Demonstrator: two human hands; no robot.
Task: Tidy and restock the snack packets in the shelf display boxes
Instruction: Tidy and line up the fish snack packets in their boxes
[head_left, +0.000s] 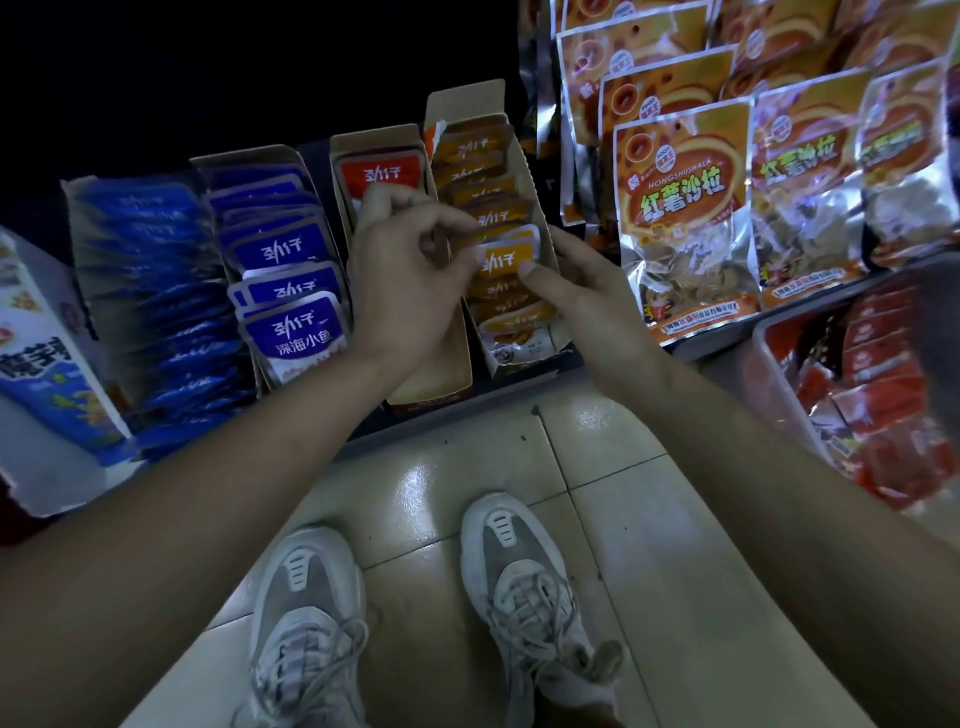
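- L hand (410, 270): fingers curled in, fingertips pinching the left edge of one orange packet (506, 260).
- R hand (587, 296): thumb pressed on the same packet's lower right corner. Other fingers are behind/under it and mostly hidden. So both hands hold it.
- The orange packet sits between the two hands, label up, raised a bit above the row, approx mid-row.
- Orange box (467, 104): open cardboard, right under both sets of fingertips. More orange packs are lined up front to back in it.
- Red box (436, 376): under the L hand. One red packet (379, 174) shows just beyond the L knuckles at the back end. Bare cardboard shows near the L wrist.
- Purple packets (291, 322): just left of the L hand, overlapped in their own open box.
- Blue packets (150, 291): further left of the L hand, in a tight row.
- Blue-white carton (47, 364): outside the L forearm, tilted.
- Big orange bags (685, 208): just right of the R hand, upright in rows, w/ clear lower panels.
- Red packs (883, 395): right of the R forearm, in a clear bin (763, 332).
- Tiled floor (623, 467) and two grey-white trainers (306, 597): below/between the forearms.
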